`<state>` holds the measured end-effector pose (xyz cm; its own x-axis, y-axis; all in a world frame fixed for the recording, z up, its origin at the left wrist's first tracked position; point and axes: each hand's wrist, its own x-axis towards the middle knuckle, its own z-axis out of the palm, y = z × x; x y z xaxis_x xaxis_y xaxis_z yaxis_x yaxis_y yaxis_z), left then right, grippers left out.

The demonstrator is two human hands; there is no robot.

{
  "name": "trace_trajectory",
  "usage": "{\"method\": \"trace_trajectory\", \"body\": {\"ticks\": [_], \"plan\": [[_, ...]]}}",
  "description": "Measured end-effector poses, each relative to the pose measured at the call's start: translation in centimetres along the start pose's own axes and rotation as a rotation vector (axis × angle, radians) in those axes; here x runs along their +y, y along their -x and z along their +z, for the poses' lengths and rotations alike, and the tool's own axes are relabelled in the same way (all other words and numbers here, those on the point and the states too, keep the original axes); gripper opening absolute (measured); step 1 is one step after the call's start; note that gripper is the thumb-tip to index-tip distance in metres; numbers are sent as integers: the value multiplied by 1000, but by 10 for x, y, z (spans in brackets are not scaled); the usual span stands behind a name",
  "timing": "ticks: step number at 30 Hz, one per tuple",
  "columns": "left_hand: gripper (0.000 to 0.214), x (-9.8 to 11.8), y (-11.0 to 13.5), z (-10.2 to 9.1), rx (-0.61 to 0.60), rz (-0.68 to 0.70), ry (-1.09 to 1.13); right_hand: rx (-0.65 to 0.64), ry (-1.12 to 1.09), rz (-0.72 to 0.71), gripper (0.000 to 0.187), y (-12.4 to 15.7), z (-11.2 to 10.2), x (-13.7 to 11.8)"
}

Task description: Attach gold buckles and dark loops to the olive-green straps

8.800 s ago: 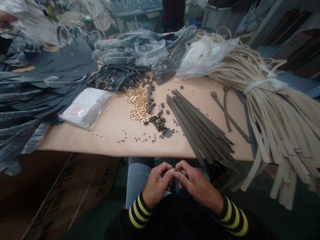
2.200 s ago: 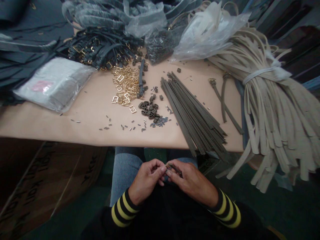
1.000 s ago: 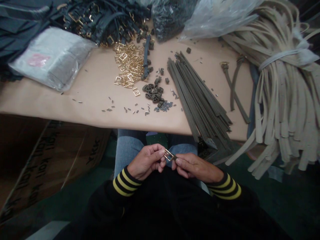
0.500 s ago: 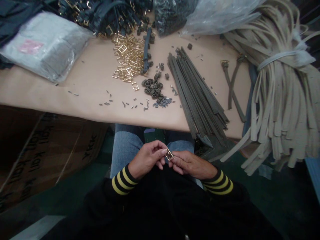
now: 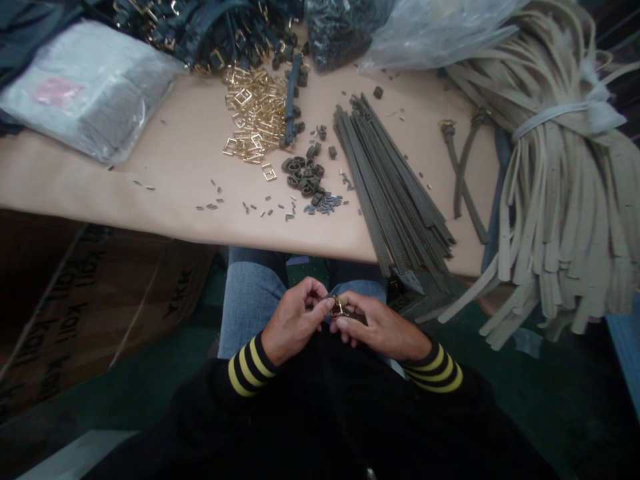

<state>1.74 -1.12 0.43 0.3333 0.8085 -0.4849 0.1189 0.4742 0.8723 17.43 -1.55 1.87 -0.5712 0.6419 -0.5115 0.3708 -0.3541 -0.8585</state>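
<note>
Two hands work just below the desk's (image 5: 150,220) near edge, above denim-clad knees (image 5: 250,300). Left hand (image 5: 293,317) curled, fingertips pinching a small gold buckle (image 5: 339,308); right hand (image 5: 377,327) closed on the same buckle and a dark strap end (image 5: 357,319). On the desk beyond: heap of gold buckles (image 5: 253,113), dark loops (image 5: 303,175), bundle of olive straps (image 5: 390,180).

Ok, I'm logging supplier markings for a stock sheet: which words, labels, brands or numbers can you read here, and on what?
"YKK" on the brown cardboard on the floor, left of the knees.
"kon", repeated, though the reading is uncertain, further along that cardboard.
The pink label on the plastic-wrapped pack: too blurred to read.
</note>
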Motion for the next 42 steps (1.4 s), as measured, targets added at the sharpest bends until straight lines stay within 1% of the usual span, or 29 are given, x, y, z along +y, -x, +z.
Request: {"method": "trace_trajectory", "body": {"ticks": [2, 4, 7, 10, 15, 18, 19, 21, 23, 26, 27, 28, 29, 30, 32, 33, 34, 35, 36, 39, 42], "plan": [[10, 1, 1, 0, 65, 42, -108, 48, 19, -29, 19, 0, 0, -1], [8, 1, 1, 1, 90, 70, -176, 106, 34, -31, 17, -2, 2, 1], [9, -1, 3, 3, 54, 61, -137, 189, 26, 5, 15, -5, 6, 5], [9, -2, 3, 4, 27, 69, -50, 214, 53, 6, 13, -7, 7, 6], [9, 1, 4, 4, 79, 114, -10, 160, 114, 10, 18, -5, 3, 2], [10, 0, 3, 4, 96, 124, 38, 86, 101, -23, 23, -3, -1, 3], [10, 0, 3, 4, 87, 119, 44, 56, 91, -37, 25, -2, -2, 3], [12, -1, 2, 4, 33, 89, 35, 9, 70, -54, 27, -1, -5, 5], [13, -2, 2, 3, -41, 43, 45, -12, 45, -50, 29, -1, -5, 7], [15, -1, 1, 2, -109, -14, 146, -20, -20, -27, 28, -3, -4, 10], [16, -1, 1, 2, -111, -32, 189, 9, -41, -19, 25, -3, -2, 10], [18, -1, 0, 2, -101, -48, 228, 68, -47, -17, 21, -4, -1, 10], [19, -2, 0, 2, -79, -61, 266, 157, -22, -26, 19, -4, 1, 9], [20, -2, 0, 2, -46, -72, 302, 275, 35, -54, 19, -4, 3, 9], [20, -3, 0, 2, 41, -85, 361, 537, 223, -155, 21, -2, 7, 6], [19, -3, 0, 3, 82, -86, 381, 647, 323, -204, 20, -1, 9, 5], [19, -2, 0, 3, 119, -84, 395, 723, 395, -237, 18, 0, 11, 3], [18, -2, 0, 4, 149, -78, 399, 760, 425, -246, 17, 0, 14, 2], [18, -1, 0, 4, 171, -68, 393, 764, 417, -235, 15, 1, 16, 1], [17, -1, 0, 7, 201, -28, 336, 695, 293, -167, 12, -1, 24, -1], [14, -3, -1, 8, 191, 8, 271, 692, 230, -133, 11, -6, 28, -2]]}}
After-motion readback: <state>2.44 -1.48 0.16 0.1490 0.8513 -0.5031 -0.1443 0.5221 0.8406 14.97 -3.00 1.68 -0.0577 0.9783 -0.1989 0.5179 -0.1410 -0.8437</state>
